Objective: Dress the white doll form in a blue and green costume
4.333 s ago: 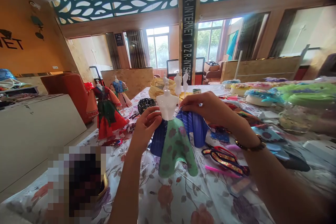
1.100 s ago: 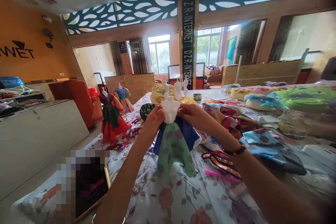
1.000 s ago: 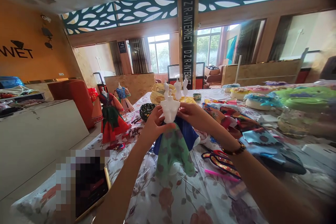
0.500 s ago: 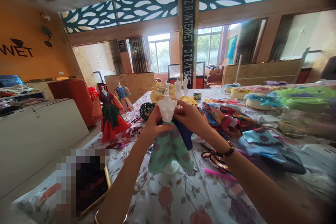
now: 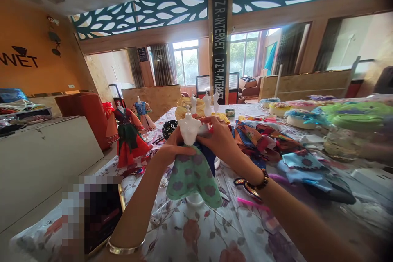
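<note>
A small white doll mannequin (image 5: 188, 128) stands on its round base over the floral tablecloth (image 5: 196, 233). A green flowered skirt (image 5: 192, 176) hangs from its waist, with blue striped cloth (image 5: 209, 156) behind it. My left hand (image 5: 170, 149) is closed around the waist from the left, thumb across the front. From the right, my right hand (image 5: 218, 139) is closed on the waist and the blue cloth, fingers bent behind the torso.
A dressed mannequin in red and green (image 5: 127, 139) and a smaller one in blue (image 5: 141, 114) stand at left. Bare mannequins (image 5: 207, 104), a black basket (image 5: 169, 128), piled fabrics (image 5: 264, 139), trim (image 5: 245, 186) and a phone (image 5: 101, 213) lie around.
The mannequin has shifted left and slightly toward me. The blue cloth, earlier spread wide to the right, is now gathered tight behind the green skirt under my right hand.
</note>
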Tool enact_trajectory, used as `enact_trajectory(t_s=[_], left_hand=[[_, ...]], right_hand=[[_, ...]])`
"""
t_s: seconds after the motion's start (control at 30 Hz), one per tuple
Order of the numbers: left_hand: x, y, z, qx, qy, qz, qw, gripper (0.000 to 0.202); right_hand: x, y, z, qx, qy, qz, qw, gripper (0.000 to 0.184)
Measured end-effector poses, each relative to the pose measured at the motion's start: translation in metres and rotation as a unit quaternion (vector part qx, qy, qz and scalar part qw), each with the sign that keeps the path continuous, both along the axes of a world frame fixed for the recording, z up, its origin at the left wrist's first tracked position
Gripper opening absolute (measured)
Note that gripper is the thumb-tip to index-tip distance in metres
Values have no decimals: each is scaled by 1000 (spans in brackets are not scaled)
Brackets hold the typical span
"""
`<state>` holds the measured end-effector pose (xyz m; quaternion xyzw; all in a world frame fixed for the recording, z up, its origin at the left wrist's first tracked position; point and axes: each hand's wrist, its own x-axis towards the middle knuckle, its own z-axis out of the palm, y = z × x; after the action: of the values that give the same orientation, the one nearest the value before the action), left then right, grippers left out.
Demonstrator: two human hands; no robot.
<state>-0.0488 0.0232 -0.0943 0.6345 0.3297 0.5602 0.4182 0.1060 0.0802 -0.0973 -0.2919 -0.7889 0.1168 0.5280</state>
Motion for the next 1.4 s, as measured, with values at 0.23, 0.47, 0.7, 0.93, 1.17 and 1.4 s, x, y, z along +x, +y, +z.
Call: enact_trajectory(t_s=[0.23, 0.47, 0.7, 0.93, 1.17, 1.4], left_hand=[[-1, 3, 2, 8, 11, -12, 1000, 89], [-5, 8, 5, 17, 49, -3, 999, 88], [-4, 4, 3, 9, 35, 34, 999, 89], [-8, 6, -3, -2, 11, 65, 998, 82], [-8, 5, -8, 24, -42, 71, 996, 68], [-6, 5, -13, 26, -63, 59, 996, 64]], right_hand=[[7, 4, 4, -3, -66, 45, 997, 23], [4, 10, 3, 16, -22, 78, 997, 23], [-4, 10, -7, 42, 21, 57, 997, 12], [-7, 9, -16, 127, 15, 121, 984, 16], [-8, 19, -26, 203, 43, 182, 961, 29], [-6, 36, -37, 248, 26, 162, 955, 35]])
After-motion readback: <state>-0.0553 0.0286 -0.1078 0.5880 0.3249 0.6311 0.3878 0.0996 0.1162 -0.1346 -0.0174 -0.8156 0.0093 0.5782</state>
